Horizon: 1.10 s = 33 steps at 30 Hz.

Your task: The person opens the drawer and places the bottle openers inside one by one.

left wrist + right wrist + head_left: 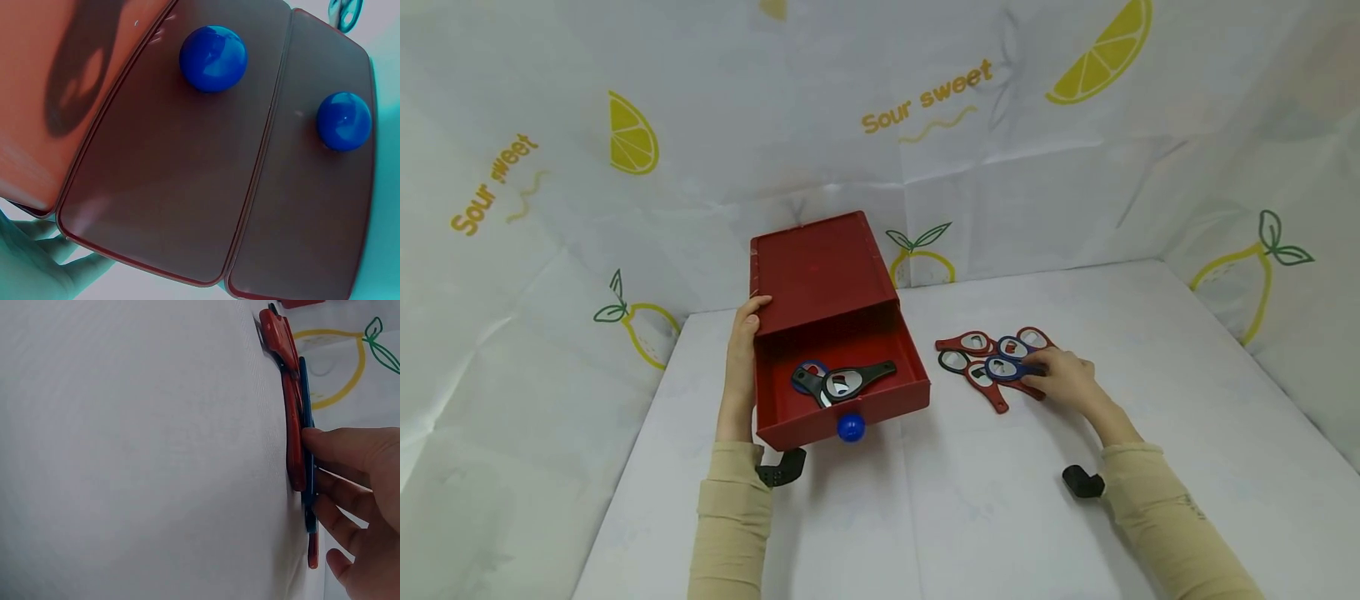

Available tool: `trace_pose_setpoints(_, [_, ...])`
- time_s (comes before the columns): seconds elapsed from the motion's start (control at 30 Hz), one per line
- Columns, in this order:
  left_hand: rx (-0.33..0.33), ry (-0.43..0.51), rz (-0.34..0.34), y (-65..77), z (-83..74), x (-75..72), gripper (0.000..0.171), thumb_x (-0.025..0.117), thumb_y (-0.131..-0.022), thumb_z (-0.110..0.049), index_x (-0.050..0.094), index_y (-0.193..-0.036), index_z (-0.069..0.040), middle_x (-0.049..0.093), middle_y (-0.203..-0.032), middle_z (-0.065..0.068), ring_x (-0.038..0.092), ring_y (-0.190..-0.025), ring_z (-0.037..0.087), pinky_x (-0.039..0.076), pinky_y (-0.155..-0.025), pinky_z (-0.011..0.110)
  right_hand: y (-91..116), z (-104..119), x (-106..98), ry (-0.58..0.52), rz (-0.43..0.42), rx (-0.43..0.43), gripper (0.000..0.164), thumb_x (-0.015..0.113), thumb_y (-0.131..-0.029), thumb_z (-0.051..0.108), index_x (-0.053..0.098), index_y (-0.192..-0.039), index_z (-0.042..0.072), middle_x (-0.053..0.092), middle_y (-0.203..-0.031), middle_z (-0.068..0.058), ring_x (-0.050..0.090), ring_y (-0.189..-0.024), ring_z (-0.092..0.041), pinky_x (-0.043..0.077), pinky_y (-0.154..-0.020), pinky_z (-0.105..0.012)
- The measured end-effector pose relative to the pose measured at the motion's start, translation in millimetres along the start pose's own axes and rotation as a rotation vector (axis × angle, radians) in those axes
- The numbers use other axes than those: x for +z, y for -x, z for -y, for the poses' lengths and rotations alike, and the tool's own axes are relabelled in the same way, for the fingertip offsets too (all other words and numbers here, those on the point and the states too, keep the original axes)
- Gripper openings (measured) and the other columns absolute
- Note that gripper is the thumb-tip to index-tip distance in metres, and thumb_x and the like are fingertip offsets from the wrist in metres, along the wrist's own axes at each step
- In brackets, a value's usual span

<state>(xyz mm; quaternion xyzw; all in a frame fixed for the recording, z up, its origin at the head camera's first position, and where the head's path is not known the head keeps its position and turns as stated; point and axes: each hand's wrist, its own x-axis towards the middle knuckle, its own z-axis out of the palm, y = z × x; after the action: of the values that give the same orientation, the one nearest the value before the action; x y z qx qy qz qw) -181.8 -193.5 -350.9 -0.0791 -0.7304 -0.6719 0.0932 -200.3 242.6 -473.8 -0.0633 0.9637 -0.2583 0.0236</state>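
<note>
A red drawer cabinet [823,267] stands at centre-left, its top drawer [917,387] pulled out by a blue knob-bearing front. Inside lie black magnifying glasses [868,377] and a blue-rimmed one [811,367]. My left hand [742,346] rests against the cabinet's left side, fingertips at the top edge. To the right, my right hand [1063,379] pinches the handle of a blue magnifying glass [1002,367] between thumb and fingers. It lies over a loose pile with red magnifying glasses [988,387] and a black one [953,360].
In the left wrist view, two lower drawer fronts [169,156] with blue knobs [214,59] are closed beneath the pulled-out drawer. A white cloth covers the table [985,508]. Behind the cabinet rises a white backdrop [820,108] printed with lemons.
</note>
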Motion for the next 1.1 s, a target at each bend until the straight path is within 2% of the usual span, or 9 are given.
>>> trace_pose_setpoints(0.17, [0.005,0.006,0.005,0.1,1.7,-0.5,0.046,0.025,-0.097,-0.029,0.036,-0.137,-0.010,0.028,-0.146,0.002,0.033,-0.120,0.020,0.035,-0.093,0.039,1,-5,0,0.004,0.007,0.006,0.032,0.064,-0.085,0.022,0.065,-0.109,0.001,0.059,-0.114,-0.026,0.053,-0.104,-0.048,0.026,-0.083,-0.063])
trace_pose_setpoints(0.4, [0.022,0.006,-0.006,-10.8,27.2,-8.5,0.042,0.027,-0.097,-0.032,0.040,-0.135,-0.019,0.034,-0.140,-0.005,0.035,-0.120,0.019,0.038,-0.092,0.041,2,-7,0,0.025,-0.009,-0.034,0.030,0.067,-0.083,0.026,0.069,-0.101,0.001,0.068,-0.101,-0.020,0.058,-0.099,-0.040,0.030,-0.083,-0.059])
trace_pose_setpoints(0.5, [0.031,0.001,-0.006,-11.3,28.9,-8.7,0.042,0.027,-0.097,-0.033,0.041,-0.134,-0.020,0.034,-0.140,-0.005,0.035,-0.120,0.020,0.038,-0.092,0.041,3,-8,-1,0.010,-0.010,-0.046,0.032,0.069,-0.082,0.029,0.069,-0.098,0.002,0.069,-0.096,-0.017,0.061,-0.094,-0.035,0.036,-0.084,-0.056])
trace_pose_setpoints(0.67, [0.030,0.000,-0.003,-11.3,30.0,-9.0,0.042,0.028,-0.097,-0.035,0.041,-0.134,-0.022,0.034,-0.140,-0.005,0.035,-0.120,0.020,0.038,-0.092,0.041,8,-4,-7,-0.035,0.002,-0.054,0.032,0.070,-0.082,0.028,0.069,-0.099,0.001,0.069,-0.094,-0.014,0.058,-0.084,-0.023,0.046,-0.074,-0.040])
trace_pose_setpoints(0.83, [0.026,0.002,-0.005,-11.0,29.9,-8.9,0.042,0.028,-0.097,-0.036,0.041,-0.134,-0.023,0.034,-0.140,-0.006,0.036,-0.120,0.021,0.039,-0.092,0.042,13,7,-18,-0.089,-0.034,-0.098,0.031,0.070,-0.082,0.027,0.069,-0.100,0.002,0.067,-0.092,-0.011,0.051,-0.077,-0.017,0.039,-0.064,-0.027])
trace_pose_setpoints(0.97, [0.009,-0.002,-0.003,-8.9,24.8,-7.8,0.042,0.027,-0.097,-0.034,0.040,-0.135,-0.023,0.033,-0.140,-0.005,0.036,-0.119,0.020,0.039,-0.091,0.040,17,16,-27,-0.110,-0.077,-0.144,0.030,0.069,-0.082,0.026,0.069,-0.102,0.003,0.065,-0.090,-0.009,0.052,-0.081,-0.020,0.040,-0.067,-0.030])
trace_pose_setpoints(1.1, [0.001,-0.009,0.002,-4.2,13.7,-4.4,0.043,0.026,-0.096,-0.032,0.038,-0.136,-0.018,0.033,-0.141,-0.001,0.036,-0.118,0.020,0.039,-0.091,0.040,19,29,-35,-0.163,-0.085,-0.167,0.029,0.069,-0.083,0.025,0.068,-0.104,0.005,0.064,-0.093,-0.009,0.055,-0.091,-0.026,0.046,-0.079,-0.044])
